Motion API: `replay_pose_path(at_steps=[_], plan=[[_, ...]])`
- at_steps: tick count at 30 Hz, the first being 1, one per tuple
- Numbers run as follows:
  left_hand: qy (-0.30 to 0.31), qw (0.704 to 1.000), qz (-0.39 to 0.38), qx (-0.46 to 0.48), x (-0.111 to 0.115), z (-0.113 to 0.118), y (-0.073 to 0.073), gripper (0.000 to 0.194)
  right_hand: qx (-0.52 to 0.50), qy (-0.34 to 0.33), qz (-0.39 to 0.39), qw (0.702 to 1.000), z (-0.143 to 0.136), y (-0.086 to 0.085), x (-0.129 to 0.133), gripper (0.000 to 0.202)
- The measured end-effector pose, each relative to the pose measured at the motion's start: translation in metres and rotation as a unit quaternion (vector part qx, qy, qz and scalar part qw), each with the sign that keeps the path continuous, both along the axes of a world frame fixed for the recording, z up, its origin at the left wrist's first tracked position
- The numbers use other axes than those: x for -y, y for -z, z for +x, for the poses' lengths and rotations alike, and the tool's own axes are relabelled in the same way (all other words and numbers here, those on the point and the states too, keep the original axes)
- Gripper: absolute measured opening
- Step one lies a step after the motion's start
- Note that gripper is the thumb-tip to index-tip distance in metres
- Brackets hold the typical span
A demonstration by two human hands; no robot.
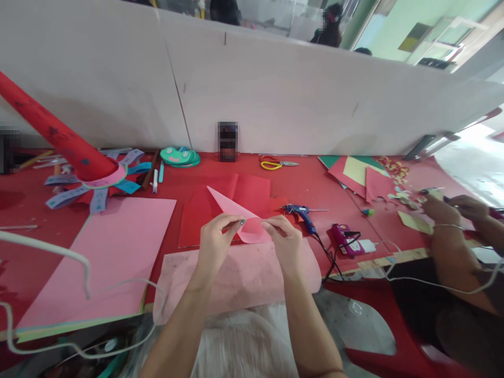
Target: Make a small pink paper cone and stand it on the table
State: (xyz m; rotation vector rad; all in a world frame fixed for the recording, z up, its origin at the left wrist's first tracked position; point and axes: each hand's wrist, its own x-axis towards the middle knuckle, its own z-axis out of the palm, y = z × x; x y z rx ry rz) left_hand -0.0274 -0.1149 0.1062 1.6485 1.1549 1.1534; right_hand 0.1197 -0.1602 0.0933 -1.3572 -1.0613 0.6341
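A pink paper sheet (252,231), curled into a pointed shape with its tip to the upper left, is held between both hands. My left hand (219,233) pinches its near edge, thumb and forefinger together. On the right side of the curl, my right hand (284,236) grips the paper with thumb and fingertips. Beneath and behind lie red paper sheets (252,189) on the red table (307,189). A pale pink sheet (252,273) spreads under my wrists at the table's front edge.
A blue glue gun (302,214) with a black cord lies right of my hands. Beyond are yellow scissors (275,164) and a phone (228,142). Large pink sheets (118,247) and a red cone (63,136) occupy the left. A co-worker's hands (441,210) are at right.
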Motion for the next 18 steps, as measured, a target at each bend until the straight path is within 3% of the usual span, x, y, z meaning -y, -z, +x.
replay_pose_path(at_steps=[6, 10, 18], plan=[[0.054, 0.998, 0.023, -0.017, 0.006, 0.01, 0.003, 0.01, -0.035, -0.023, 0.001, 0.999, -0.003, 0.003, -0.003, 0.007], [0.063, 0.998, -0.004, 0.003, 0.01, 0.015, 0.002, 0.011, -0.043, -0.049, 0.008, 0.998, -0.004, 0.007, -0.005, 0.008], [0.051, 0.98, -0.161, 0.105, 0.008, 0.018, 0.011, 0.033, 0.049, 0.074, 0.06, 0.994, -0.003, 0.009, -0.008, 0.004]])
